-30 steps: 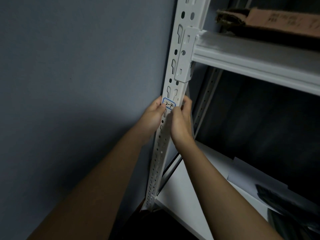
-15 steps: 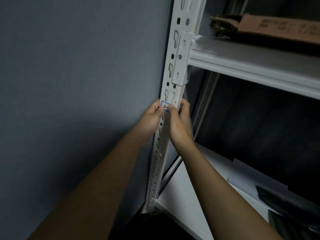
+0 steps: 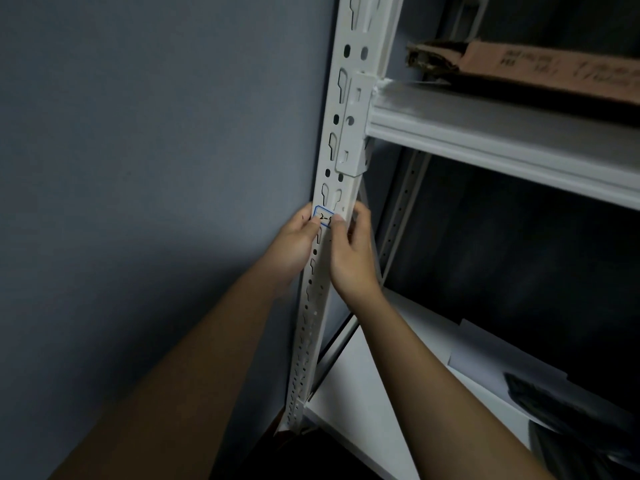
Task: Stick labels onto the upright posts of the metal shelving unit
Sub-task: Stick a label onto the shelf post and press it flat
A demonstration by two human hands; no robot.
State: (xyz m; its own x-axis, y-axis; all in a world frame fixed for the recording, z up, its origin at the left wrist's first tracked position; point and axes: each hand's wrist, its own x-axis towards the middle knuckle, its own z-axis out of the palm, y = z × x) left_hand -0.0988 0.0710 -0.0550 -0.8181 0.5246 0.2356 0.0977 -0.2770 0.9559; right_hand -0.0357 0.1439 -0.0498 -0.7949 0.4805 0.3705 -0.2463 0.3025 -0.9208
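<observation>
A person's two bare forearms reach up from the bottom of the view to a white metal post (image 3: 341, 157) — the front upright of a shelving unit, standing just beside a grey wall (image 3: 138, 168). The post is punched with keyhole slots and round holes, and its long axis runs from the lower middle of the view up to the top, leaning slightly right.

A small white label (image 3: 323, 218) with a blue border and handwriting that begins "2-" lies flat on the post's front face, just below the bracket where a shelf beam (image 3: 502, 147) hooks on. Its longer side runs across the post, at right angles to the post's length.

The left hand (image 3: 298, 242) curls around the post's wall-side edge, its thumb pressing the label's left end. The right hand (image 3: 349, 251) wraps the shelf-side edge, its thumb covering the label's right end, so the rest of the writing is hidden. Both hands are equally near — the label sits directly between the two thumb tips.

The label looks nearly stuck; smoothing outward along its width seems the remaining step. A cardboard box (image 3: 540, 71) rests on the upper shelf.
</observation>
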